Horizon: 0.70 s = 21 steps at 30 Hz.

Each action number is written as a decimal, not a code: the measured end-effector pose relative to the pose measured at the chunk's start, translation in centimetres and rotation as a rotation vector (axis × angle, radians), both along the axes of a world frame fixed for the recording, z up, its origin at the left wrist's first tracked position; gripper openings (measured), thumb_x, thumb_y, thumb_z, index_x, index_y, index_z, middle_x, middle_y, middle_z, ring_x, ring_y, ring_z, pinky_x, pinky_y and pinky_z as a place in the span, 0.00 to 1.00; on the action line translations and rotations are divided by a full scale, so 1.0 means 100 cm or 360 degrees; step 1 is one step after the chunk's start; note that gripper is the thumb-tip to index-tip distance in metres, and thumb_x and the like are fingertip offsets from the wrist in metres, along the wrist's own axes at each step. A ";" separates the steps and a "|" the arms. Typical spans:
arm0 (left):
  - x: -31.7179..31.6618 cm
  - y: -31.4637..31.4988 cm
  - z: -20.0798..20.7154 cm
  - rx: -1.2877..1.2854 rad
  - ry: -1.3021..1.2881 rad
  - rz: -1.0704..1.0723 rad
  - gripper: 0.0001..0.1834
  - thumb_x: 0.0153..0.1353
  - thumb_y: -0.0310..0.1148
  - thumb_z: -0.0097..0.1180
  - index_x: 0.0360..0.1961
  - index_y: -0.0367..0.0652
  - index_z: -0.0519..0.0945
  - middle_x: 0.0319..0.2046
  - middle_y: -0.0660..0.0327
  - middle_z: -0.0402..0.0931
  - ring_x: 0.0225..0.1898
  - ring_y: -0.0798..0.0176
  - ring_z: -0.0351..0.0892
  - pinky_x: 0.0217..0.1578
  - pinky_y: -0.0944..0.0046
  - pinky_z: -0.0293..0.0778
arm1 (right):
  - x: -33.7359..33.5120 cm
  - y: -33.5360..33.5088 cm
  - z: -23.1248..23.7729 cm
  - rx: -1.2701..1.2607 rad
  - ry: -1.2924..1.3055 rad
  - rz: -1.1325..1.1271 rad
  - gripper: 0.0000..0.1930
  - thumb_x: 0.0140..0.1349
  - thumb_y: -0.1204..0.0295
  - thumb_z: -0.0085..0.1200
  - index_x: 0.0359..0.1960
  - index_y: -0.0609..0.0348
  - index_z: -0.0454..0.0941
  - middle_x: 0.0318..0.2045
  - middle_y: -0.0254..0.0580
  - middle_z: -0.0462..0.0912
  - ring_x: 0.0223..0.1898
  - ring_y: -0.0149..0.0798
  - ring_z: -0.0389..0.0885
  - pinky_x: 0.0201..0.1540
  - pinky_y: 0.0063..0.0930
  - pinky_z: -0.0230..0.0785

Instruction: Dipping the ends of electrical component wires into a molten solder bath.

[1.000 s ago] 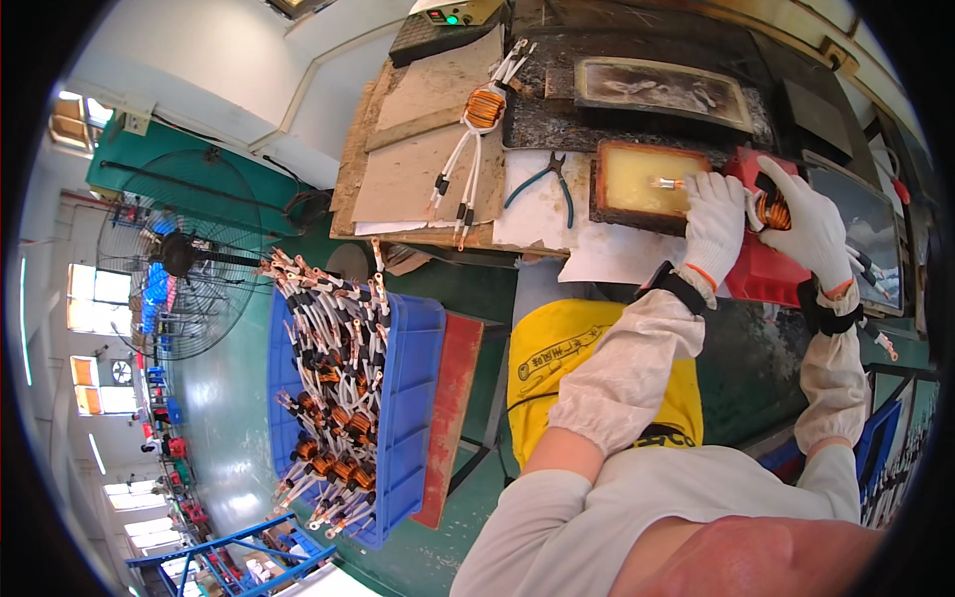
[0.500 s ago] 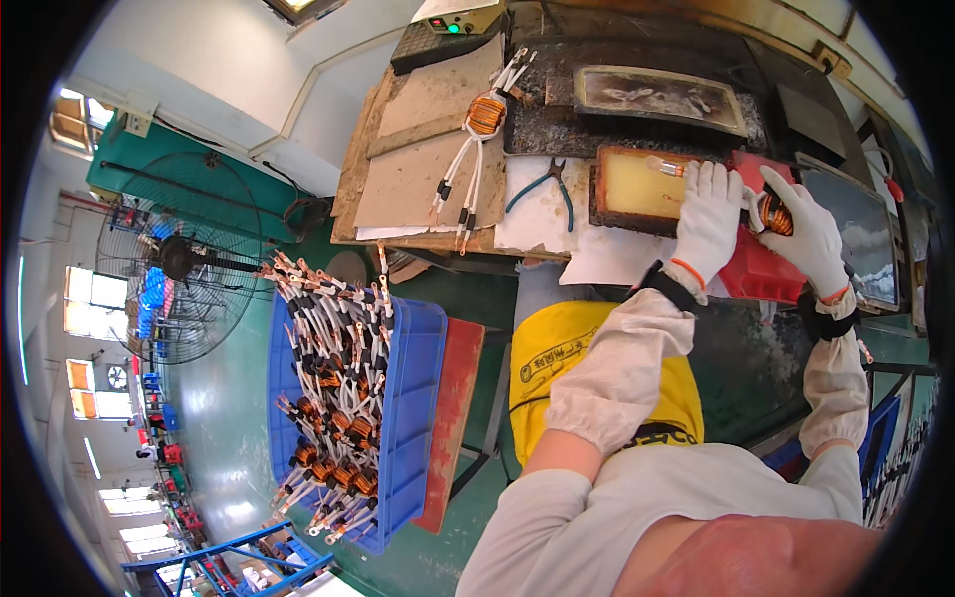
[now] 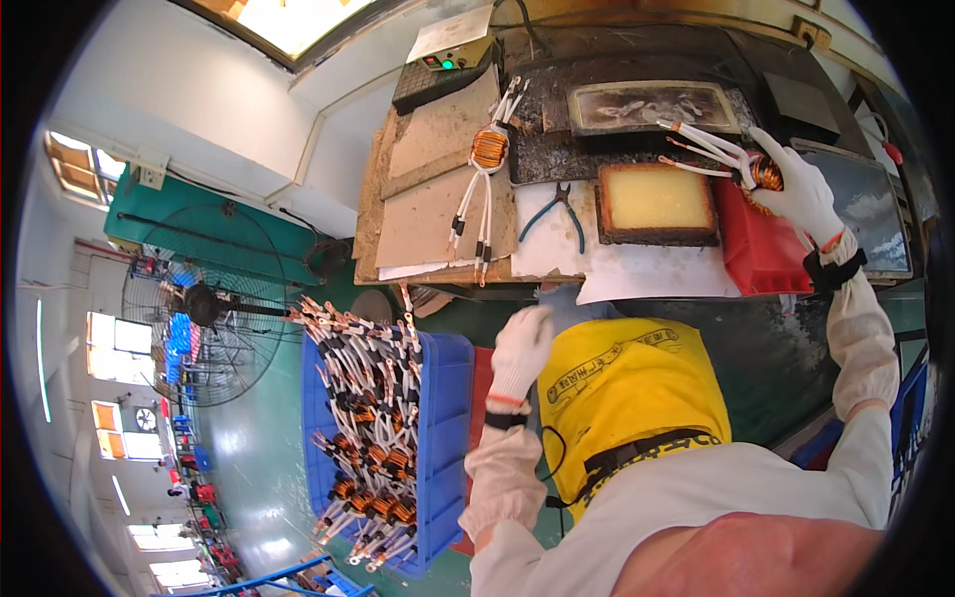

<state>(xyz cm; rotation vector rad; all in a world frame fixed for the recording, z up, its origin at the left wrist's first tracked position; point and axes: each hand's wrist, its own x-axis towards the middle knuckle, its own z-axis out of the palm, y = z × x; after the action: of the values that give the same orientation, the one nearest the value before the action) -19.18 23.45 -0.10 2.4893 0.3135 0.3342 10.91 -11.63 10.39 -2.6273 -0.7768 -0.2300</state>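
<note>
My right hand (image 3: 804,199), in a white glove, grips a copper-wound ring coil (image 3: 766,174) over the red bin (image 3: 754,249). The coil's white-sleeved leads (image 3: 701,137) stretch left, toward the metal pan and above the edge of the yellow-filled tray (image 3: 608,231). My left hand (image 3: 523,343), also gloved, hangs in front of the table edge, to the right of the blue crate (image 3: 448,428). Its fingers are curled in and nothing shows in them. On the cardboard at the left of the table lies another coil (image 3: 490,149) with white leads.
Teal-handled cutters (image 3: 562,191) lie on white paper. A rectangular pan (image 3: 587,127) with a silvery surface stands behind the yellow-filled tray. Several coils with leads (image 3: 373,438) fill the blue crate. A floor fan (image 3: 202,303) stands left; a control box (image 3: 463,55) sits at the back.
My left hand has left the coil and yellow-filled tray, dropping down and left past the table edge. My right hand keeps the coil, whose leads now point left in plain sight.
</note>
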 end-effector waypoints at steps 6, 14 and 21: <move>-0.106 0.032 -0.058 0.0059 0.0400 0.0472 0.11 0.63 0.33 0.50 0.43 0.44 0.81 0.41 0.54 0.80 0.46 0.48 0.78 0.49 0.55 0.73 | 0.027 0.018 0.004 -0.0129 -0.0034 0.0011 0.42 0.43 0.62 0.63 0.66 0.36 0.63 0.35 0.51 0.78 0.38 0.56 0.80 0.41 0.42 0.73; -0.171 0.048 -0.124 0.0673 0.0380 0.0408 0.24 0.59 0.38 0.53 0.56 0.42 0.72 0.56 0.51 0.69 0.59 0.44 0.66 0.57 0.45 0.64 | 0.050 0.045 0.012 -0.0310 -0.0061 0.0062 0.42 0.39 0.61 0.64 0.63 0.41 0.67 0.33 0.53 0.79 0.37 0.56 0.80 0.41 0.43 0.73; -0.171 0.037 -0.151 0.0941 0.0180 0.0573 0.25 0.58 0.36 0.51 0.56 0.40 0.71 0.55 0.50 0.69 0.58 0.43 0.68 0.57 0.44 0.65 | 0.057 0.056 0.013 -0.0421 -0.0080 -0.0034 0.40 0.39 0.61 0.64 0.61 0.44 0.69 0.32 0.53 0.80 0.37 0.55 0.80 0.41 0.44 0.72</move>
<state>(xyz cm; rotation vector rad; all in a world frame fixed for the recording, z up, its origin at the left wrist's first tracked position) -36.25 27.19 -15.17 3.0325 0.8152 0.4876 16.60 -6.07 11.66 -2.8889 -0.8480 -0.2122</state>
